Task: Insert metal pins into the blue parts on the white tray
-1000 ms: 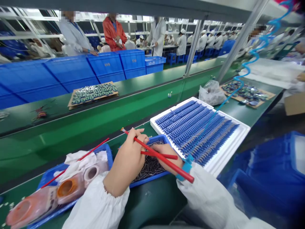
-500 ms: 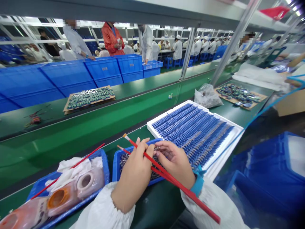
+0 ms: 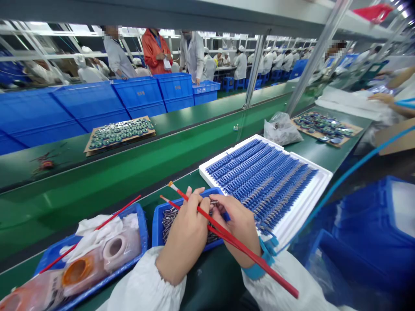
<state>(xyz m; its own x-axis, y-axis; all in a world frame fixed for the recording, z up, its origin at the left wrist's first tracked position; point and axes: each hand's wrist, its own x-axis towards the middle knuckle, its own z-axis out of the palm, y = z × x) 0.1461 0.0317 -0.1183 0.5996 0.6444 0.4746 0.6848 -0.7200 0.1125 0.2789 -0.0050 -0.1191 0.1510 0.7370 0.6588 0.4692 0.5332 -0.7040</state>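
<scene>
My left hand (image 3: 186, 235) is closed round a long red brush (image 3: 227, 236) that slants from upper left down to the right. A second red brush lies just under it. My right hand (image 3: 238, 226) is closed too, its fingertips meeting the left hand's over a small metal spring (image 3: 213, 202). Both hands hover above a small blue tray (image 3: 158, 222) filled with dark metal springs. To the right lies a white tray (image 3: 316, 194) holding rows of blue parts. A blue strap circles my right wrist.
A blue tray (image 3: 141, 224) at the left holds orange and pink tubs, white cloth and another red brush. A green conveyor (image 3: 97, 181) runs behind, with cardboard sheets of round parts, a plastic bag (image 3: 280, 129) and blue crates. Other people work beyond and at the right.
My hands drew together over the spring tray; the right hand turned from lying in the tray to pinching at the left fingertips. The view shifted slightly left.
</scene>
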